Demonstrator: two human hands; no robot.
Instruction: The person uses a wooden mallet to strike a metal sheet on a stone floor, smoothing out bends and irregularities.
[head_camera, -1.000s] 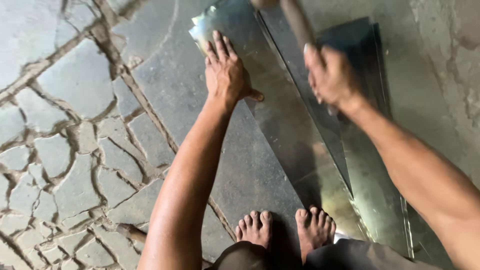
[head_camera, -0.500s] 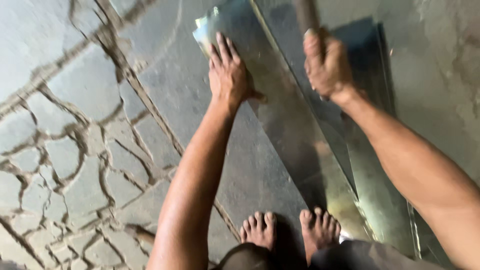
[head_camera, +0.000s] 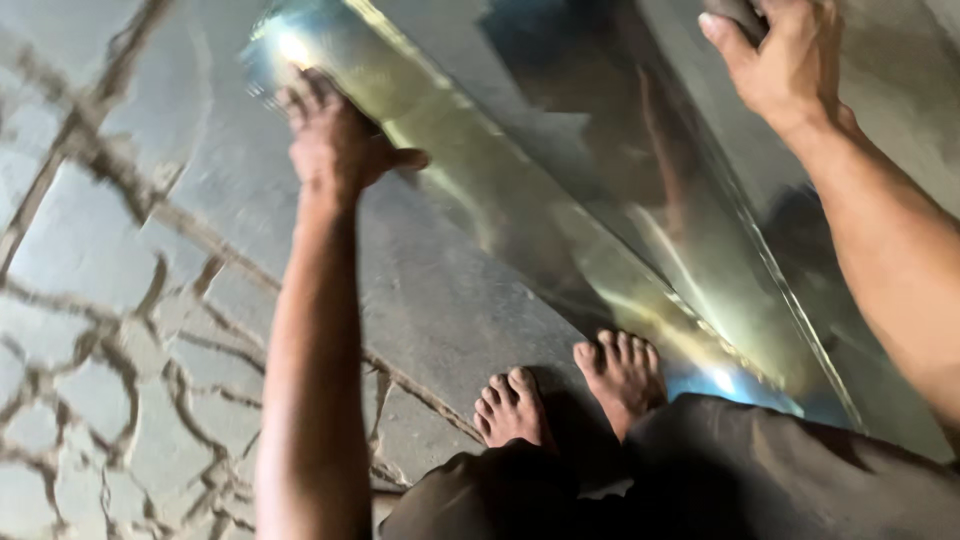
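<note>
Long shiny sheet-metal strip (head_camera: 520, 210): it lies on the grey stone-paved floor (head_camera: 120, 330) in front of the squatting person. Its long axis runs diagonally across the view, from the upper left, where its far end catches a bright glare, down toward the lower right, where it passes beside the bare feet (head_camera: 570, 385). The far end points away from the person and to the person's left. A raised fold line runs lengthwise along the strip, parallel to the long axis, dividing a brighter left band from a darker, reflective right band.

Left hand (head_camera: 335, 140): it rests flat on the strip near the far end, on the left edge. The fingers are spread and extended; the thumb points right along the metal surface. The hand does not close around anything; it lies palm-down in contact with the sheet.

Right hand (head_camera: 785, 60): it is raised at the top right of the view, above the right band of the strip. The fingers are curled around a dark handle-like object (head_camera: 735, 12), most of which is cut off by the top edge, so its kind cannot be determined.

Feet: the right foot stands at the strip's left edge; the left foot stands on the floor just beside it. Dark cloth (head_camera: 760, 470) covers the knees at the bottom of the view.
</note>
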